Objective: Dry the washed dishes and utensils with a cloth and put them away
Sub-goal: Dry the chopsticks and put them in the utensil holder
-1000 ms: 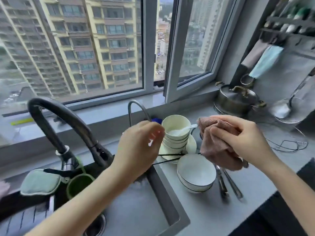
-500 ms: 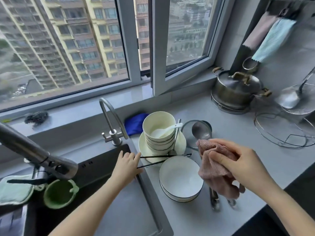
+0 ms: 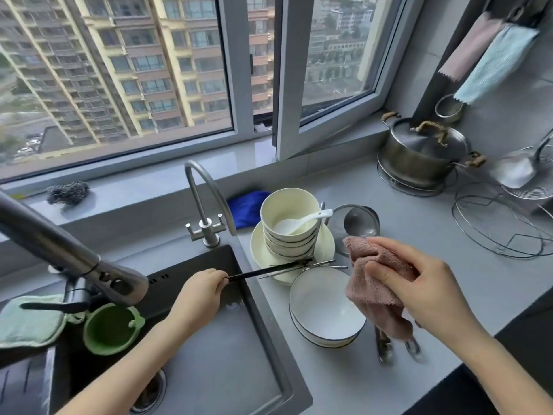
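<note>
My left hand (image 3: 199,290) pinches the near ends of the dark chopsticks (image 3: 269,268), which lie across the rim of a cream plate (image 3: 326,245) beside the sink. A stack of cream bowls (image 3: 288,227) with a white spoon (image 3: 302,221) in the top one stands on that plate. In front sit white bowls (image 3: 324,310) with dark rims. My right hand (image 3: 419,290) grips a pink cloth (image 3: 374,283) just right of those bowls, above metal utensil handles (image 3: 384,348). A steel ladle (image 3: 360,224) rests in a strainer behind the cloth.
The dark sink (image 3: 215,339) lies below my left hand, with a slim tap (image 3: 206,202) behind it and a big dark faucet (image 3: 68,256) at left. A green cup (image 3: 109,327) and pale pad (image 3: 28,320) sit left. A lidded pot (image 3: 422,154) and wire racks (image 3: 499,226) stand back right.
My left hand dropped from in front of the bowls to the sink edge and closed on the chopstick ends. The view tilted down and right. The right hand kept the cloth.
</note>
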Available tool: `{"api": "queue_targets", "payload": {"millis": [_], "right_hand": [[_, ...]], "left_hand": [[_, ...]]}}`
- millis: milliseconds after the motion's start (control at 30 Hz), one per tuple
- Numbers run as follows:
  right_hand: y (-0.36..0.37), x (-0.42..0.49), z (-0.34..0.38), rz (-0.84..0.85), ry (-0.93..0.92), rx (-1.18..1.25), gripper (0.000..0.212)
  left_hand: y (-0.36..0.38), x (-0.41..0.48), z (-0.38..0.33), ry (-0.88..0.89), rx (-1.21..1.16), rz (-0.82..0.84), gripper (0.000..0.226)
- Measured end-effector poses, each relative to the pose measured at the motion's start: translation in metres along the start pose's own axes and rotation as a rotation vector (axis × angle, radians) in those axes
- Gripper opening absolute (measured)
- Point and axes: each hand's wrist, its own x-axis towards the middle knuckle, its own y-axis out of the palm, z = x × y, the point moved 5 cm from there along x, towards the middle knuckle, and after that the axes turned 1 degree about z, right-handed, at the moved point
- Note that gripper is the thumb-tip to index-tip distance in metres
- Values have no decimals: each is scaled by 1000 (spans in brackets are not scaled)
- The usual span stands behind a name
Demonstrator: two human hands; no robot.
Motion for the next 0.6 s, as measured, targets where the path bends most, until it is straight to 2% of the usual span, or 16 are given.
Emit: {"api": "queue_targets", "payload": {"millis": [133,267,433,600], "right_hand": [[34,-8,39,-26,-238,-116,35],[102,-17,76,-17,-536,-269,40],[189,-23,96,82,-738,-418,44],[192,-24,88,117,-872,-432,29]], "left_hand": [[-48,-38,-10,-74,-108,28,22],[-101,-63,-22,-96,-167,88,30],[-150,-80,-28,-79,-191,61,32],[-172,-97,-8,-165,-280,172,34]]}}
